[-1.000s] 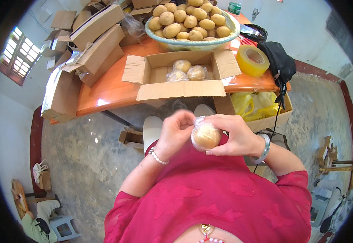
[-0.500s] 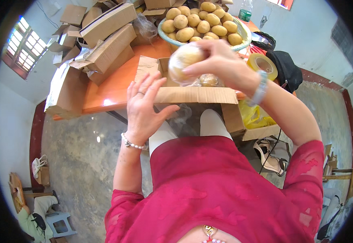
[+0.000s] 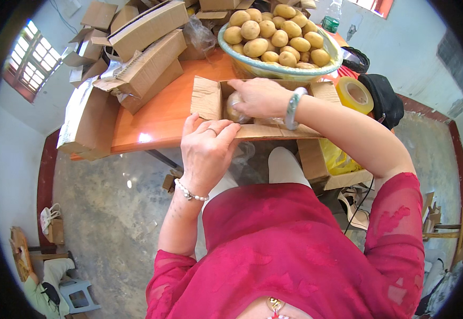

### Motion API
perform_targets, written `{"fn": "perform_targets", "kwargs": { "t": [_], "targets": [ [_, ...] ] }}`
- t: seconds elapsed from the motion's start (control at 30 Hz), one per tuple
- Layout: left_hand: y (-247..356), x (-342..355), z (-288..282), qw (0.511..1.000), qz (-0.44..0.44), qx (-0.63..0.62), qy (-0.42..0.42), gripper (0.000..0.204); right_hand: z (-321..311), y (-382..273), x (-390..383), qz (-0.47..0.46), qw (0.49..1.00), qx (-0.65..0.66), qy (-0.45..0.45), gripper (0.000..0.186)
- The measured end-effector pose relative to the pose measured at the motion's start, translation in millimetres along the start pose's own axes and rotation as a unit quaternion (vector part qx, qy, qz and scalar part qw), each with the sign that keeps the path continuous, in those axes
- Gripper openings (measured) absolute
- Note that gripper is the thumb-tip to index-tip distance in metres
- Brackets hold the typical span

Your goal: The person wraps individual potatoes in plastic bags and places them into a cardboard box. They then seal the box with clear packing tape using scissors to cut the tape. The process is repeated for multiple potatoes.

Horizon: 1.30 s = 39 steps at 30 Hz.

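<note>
My right hand (image 3: 263, 99) curves over 1 film-wrapped potato (image 3: 233, 108) inside the left end of the open box (image 3: 206, 99) on the tabletop (image 3: 151, 106); whether it grips or merely presses, I cannot tell. My left hand (image 3: 209, 151) bends at the front flap (image 3: 276, 132), thumb hidden. I judge this the placing step; the next move calls for a gentle release.

Tbl. (image 3: 151, 95) glossy orange at 10 o'clock; box (image 3: 206, 98) plain brn. & wrapped potato (image 3: 233, 108) tan at 12; basin (image 3: 336, 57) pale bl.-grn. & loose potatoes (image 3: 280, 39) yel.-brn. at 1. Tape roll (image 3: 346, 99) yel. & pouch (image 3: 384, 98) blk. at 2. Top (image 3: 290, 228) crimson w/ tonal floral patt., floor (image 3: 114, 212) mottled gry. at 8.
</note>
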<state>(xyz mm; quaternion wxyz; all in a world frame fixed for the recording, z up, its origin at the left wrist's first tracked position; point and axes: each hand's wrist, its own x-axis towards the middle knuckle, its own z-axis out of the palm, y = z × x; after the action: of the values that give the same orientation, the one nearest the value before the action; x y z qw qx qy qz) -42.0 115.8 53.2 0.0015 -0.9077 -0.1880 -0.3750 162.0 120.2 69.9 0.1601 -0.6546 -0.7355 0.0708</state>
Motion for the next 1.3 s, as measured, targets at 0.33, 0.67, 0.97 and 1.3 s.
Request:
{"fn": "perform_targets", "kwargs": {
  "t": [0.33,0.67,0.97,1.3],
  "targets": [
    [4.1,2.7,0.1,1.000,-0.010,-0.009,0.006,0.022,-12.8,14.7,-26.3,-0.146,0.987,-0.065,-0.005,0.030],
    [4.7,2.7,2.0,1.000,-0.027,-0.008,-0.015,0.022,-35.2,7.2,-19.2,-0.065,0.988,-0.057,-0.132,0.043],
    [-14.8,-18.6,-5.7,0.962,-0.164,-0.136,0.172,0.035,-86.4,20.0,-117.4,0.020,0.926,0.058,0.373,0.027],
    [-35.3,3.5,18.4,0.769,-0.428,-0.472,0.039,0.028,-1.8,58.0,-169.5,0.275,0.841,0.135,0.445,0.075]
  ]
}}
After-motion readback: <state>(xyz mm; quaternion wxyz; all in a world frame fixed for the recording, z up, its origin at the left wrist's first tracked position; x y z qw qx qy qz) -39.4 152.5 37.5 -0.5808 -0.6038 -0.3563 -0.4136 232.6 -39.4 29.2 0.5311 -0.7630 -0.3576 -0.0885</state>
